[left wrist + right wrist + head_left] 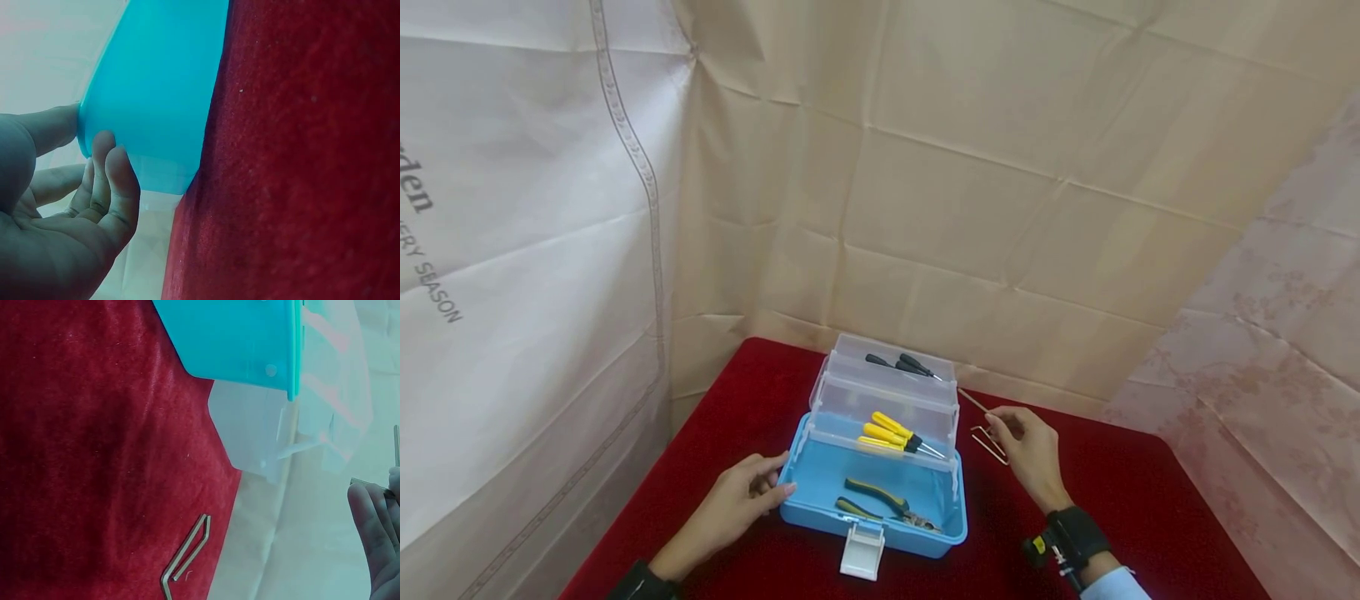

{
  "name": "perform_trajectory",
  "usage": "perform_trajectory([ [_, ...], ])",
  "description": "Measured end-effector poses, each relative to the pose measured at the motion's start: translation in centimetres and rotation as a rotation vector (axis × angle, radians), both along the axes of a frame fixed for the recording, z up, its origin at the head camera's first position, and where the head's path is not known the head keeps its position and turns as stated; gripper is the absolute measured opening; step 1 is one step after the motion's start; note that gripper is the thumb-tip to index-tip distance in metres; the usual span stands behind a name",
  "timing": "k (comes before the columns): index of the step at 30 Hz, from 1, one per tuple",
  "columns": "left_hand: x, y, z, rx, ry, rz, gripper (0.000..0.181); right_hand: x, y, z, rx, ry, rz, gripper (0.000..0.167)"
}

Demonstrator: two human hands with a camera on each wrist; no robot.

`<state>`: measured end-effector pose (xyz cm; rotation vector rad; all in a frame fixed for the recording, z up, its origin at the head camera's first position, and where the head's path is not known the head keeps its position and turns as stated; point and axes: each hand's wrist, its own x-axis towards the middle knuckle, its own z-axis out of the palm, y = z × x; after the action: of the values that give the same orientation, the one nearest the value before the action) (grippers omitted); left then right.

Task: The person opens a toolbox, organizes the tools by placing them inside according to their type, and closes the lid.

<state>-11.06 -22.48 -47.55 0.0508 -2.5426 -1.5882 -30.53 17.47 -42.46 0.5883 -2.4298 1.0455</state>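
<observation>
My left hand grips the left front corner of an opened blue toolbox; in the left wrist view its thumb is at the rim and its fingers curl against the box's wall. Right of the box, my right hand pinches a thin metal hex key, held raised by the fold-out trays. Two more L-shaped hex keys lie on the red cloth beneath that hand. Inside the box are pliers with green and yellow handles. Yellow screwdrivers lie in the lower clear tray, black-handled screwdrivers in the upper one.
Red velvet cloth covers the table under the box. A white latch hangs down from the box's front. Beige sheeting hangs close behind the table, with a white sheet at the left.
</observation>
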Motion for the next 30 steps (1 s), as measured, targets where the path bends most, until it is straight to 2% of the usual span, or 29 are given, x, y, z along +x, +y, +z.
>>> perform_trajectory([
  [9,-0.1,0.1,-0.2,0.0,-0.012,0.017,0.057,-0.1,-0.8,0.3,0.002,0.028,0.012,0.013],
  [21,-0.3,0.0,-0.5,0.002,-0.004,0.017,0.058,0.0,-2.1,0.8,-0.039,0.005,0.026,0.019],
  [30,-0.3,0.1,-0.3,-0.007,-0.002,0.029,0.057,-0.1,-2.8,1.1,-0.058,0.007,0.053,0.013],
])
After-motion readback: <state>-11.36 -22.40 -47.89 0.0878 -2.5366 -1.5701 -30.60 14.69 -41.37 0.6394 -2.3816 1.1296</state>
